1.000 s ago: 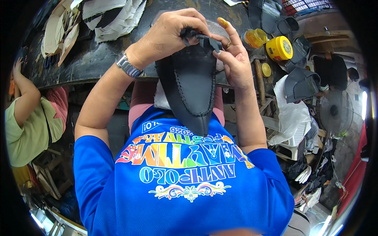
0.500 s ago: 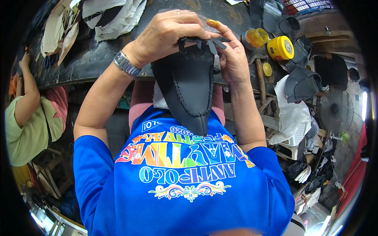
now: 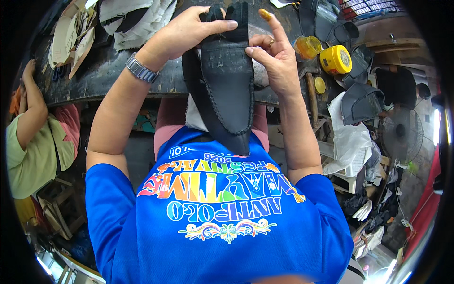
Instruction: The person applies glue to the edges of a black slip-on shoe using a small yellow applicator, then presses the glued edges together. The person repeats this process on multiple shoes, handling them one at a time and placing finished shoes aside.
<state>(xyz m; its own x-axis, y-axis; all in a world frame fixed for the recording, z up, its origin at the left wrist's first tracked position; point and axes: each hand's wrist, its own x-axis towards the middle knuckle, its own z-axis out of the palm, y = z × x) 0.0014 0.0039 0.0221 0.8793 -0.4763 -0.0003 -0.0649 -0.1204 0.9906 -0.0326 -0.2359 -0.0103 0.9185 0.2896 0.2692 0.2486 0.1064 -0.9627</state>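
A black leather shoe upper point(image 3: 226, 94) with a raised seam round its front lies over the table's near edge, its pointed toe toward my body. My left hand point(image 3: 208, 23), below a metal wristwatch, grips the upper's far end. Its thumb presses on the flap there, which is cut into strips; the other fingers are mostly hidden. My right hand point(image 3: 276, 59) pinches the upper's right edge near its thumb tip. Its index finger, stained yellow-brown at the tip, points up and away from the leather.
On the dark table point(image 3: 113, 80) stand a yellow tub point(image 3: 336, 60), an open yellow jar point(image 3: 307, 47) and a hammer with a wooden handle point(image 3: 312, 99). More black uppers point(image 3: 362, 102) lie at the right. Pale cut pieces point(image 3: 71, 40) lie far left. Another person's arm point(image 3: 35, 94) shows at the left.
The strip-cut flap, bunched under my fingers before, now lies spread out flat toward the far side. My left hand has shifted up and left; my right thumb has come onto the upper's edge.
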